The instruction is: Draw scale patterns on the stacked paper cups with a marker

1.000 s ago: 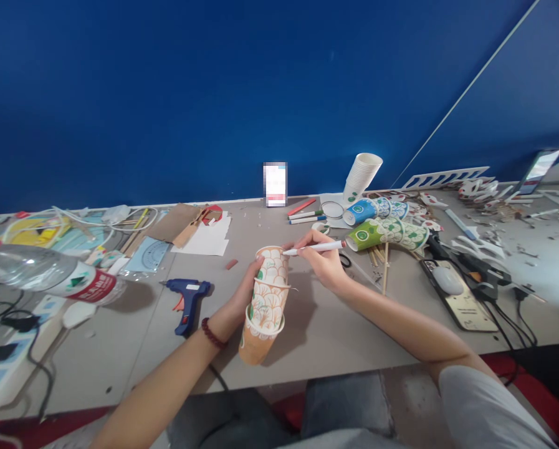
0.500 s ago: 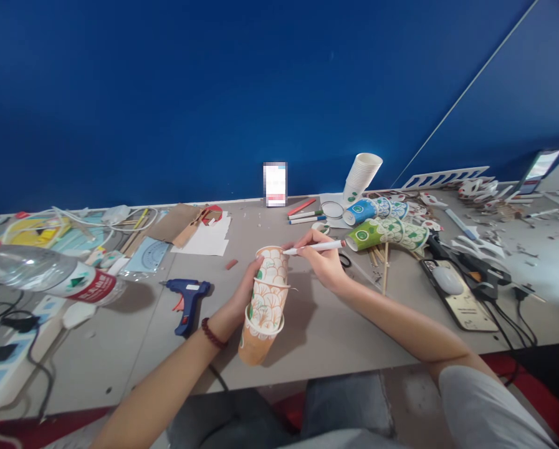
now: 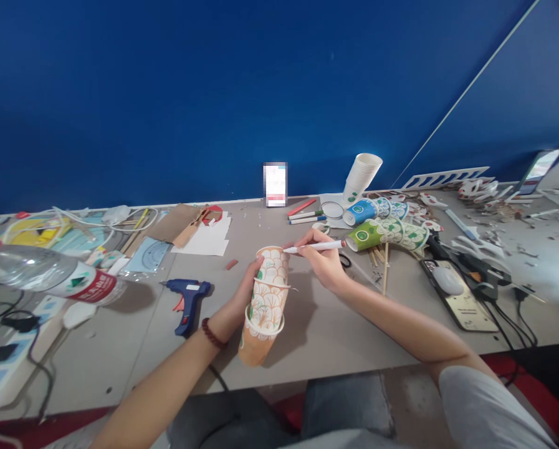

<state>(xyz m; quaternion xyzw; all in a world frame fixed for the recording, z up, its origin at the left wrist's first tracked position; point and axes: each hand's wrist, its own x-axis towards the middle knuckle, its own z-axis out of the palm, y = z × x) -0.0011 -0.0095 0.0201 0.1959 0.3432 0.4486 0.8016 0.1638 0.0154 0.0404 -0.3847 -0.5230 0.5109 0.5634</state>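
My left hand point(image 3: 245, 292) is closed around the upper left side of a chain of joined paper cups point(image 3: 268, 299), tilted with its orange cup nearest me. Orange scale-like lines cover the white cups above it. In my right hand point(image 3: 323, 262) I pinch a white marker point(image 3: 319, 247), its tip at the upper right edge of the top cup. A blue glue gun point(image 3: 186, 299) lies left of my left hand. Beyond my right hand lie a green cup chain point(image 3: 386, 234) and a blue cup chain point(image 3: 372, 210) with similar drawn scales.
A stack of white paper cups point(image 3: 362, 178) stands against the blue wall, near loose markers point(image 3: 306, 215). At left are a water bottle point(image 3: 55, 274), a power strip point(image 3: 20, 355) and torn paper point(image 3: 207, 236). A phone with a mouse point(image 3: 447, 280) on it and cables lie at right.
Hardly anything differs. Both hands, the cup chain and the marker stay in nearly the same place, with the marker tip still at the top cup's edge.
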